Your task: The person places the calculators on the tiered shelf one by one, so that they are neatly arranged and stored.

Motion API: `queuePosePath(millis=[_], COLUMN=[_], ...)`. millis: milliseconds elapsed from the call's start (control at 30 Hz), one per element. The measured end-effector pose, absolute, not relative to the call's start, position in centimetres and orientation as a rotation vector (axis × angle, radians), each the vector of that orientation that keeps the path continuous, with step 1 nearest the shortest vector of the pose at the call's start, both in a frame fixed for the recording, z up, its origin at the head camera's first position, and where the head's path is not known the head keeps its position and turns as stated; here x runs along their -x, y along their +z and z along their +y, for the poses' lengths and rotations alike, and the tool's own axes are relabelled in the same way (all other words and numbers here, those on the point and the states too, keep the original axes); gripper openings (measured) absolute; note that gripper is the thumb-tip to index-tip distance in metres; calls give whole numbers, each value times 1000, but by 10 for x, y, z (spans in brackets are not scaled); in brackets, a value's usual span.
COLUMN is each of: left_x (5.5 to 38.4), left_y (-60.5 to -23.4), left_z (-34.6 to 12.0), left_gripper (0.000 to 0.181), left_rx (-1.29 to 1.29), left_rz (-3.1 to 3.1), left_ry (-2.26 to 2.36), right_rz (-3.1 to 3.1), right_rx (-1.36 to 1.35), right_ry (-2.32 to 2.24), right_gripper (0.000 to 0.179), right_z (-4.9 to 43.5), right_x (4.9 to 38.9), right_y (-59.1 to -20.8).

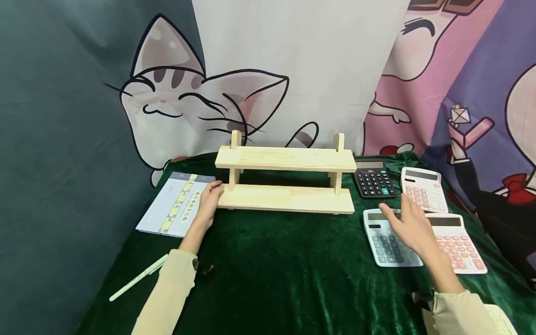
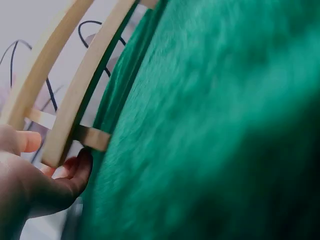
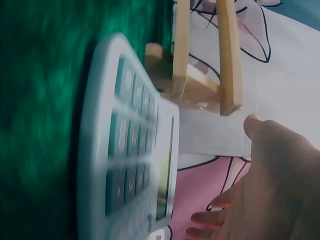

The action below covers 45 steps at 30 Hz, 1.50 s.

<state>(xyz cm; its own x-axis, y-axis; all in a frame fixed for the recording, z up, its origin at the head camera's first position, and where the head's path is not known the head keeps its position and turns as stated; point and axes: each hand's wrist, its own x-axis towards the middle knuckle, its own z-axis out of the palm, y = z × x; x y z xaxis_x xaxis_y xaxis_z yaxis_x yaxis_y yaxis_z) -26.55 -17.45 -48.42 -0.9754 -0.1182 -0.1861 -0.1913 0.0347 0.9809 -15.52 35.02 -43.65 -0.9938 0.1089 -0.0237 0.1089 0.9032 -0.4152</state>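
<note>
A two-tier wooden shelf (image 1: 286, 199) stands on green cloth. My left hand (image 1: 207, 204) grips the left end of its lower board; in the left wrist view the thumb is on one side of the board and the fingers (image 2: 80, 172) curl round the other. Above the calculators my right hand (image 1: 412, 228) is held with fingers extended and nothing in it. It partly covers a blue calculator (image 1: 389, 246) and a pink-keyed one (image 1: 458, 246). In the right wrist view the blue calculator (image 3: 132, 145) lies beside the right hand (image 3: 280, 175).
A black calculator (image 1: 374, 181) and another pink-keyed calculator (image 1: 424, 188) lie right of the shelf. Left are a pale blue notebook (image 1: 167, 204) and a light green pen (image 1: 136, 281). A cream keyed object (image 1: 500, 321) shows partly at bottom right. A printed curtain (image 1: 318, 56) hangs behind.
</note>
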Motion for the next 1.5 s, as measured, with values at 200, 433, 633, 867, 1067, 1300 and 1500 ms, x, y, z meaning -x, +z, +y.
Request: queuePosePath(millis=[200, 433, 633, 867, 1067, 1300, 1500], left_x=[266, 267, 272, 271, 268, 269, 269], left_y=[-505, -509, -509, -508, -506, -507, -507], left_z=[-174, -176, -174, -174, -174, -175, -176], left_gripper=[49, 46, 46, 45, 45, 45, 47], left_rx=[319, 245, 225, 241, 239, 244, 256], left_rz=[2246, 2326, 2301, 2291, 2289, 2290, 2300], left_ry=[2137, 2180, 2173, 2174, 2180, 2179, 2143], right_rz=[-3070, -3054, -3077, -3109, -3164, -3216, -3216], right_rx=[382, 547, 705, 824, 989, 980, 939], right_ry=[741, 703, 675, 719, 726, 671, 540], right_gripper=[107, 119, 130, 142, 154, 158, 153], right_z=[332, 318, 314, 304, 312, 316, 316], right_x=[148, 142, 135, 139, 138, 138, 141], right_y=[-435, -439, -450, -461, -467, -468, -472])
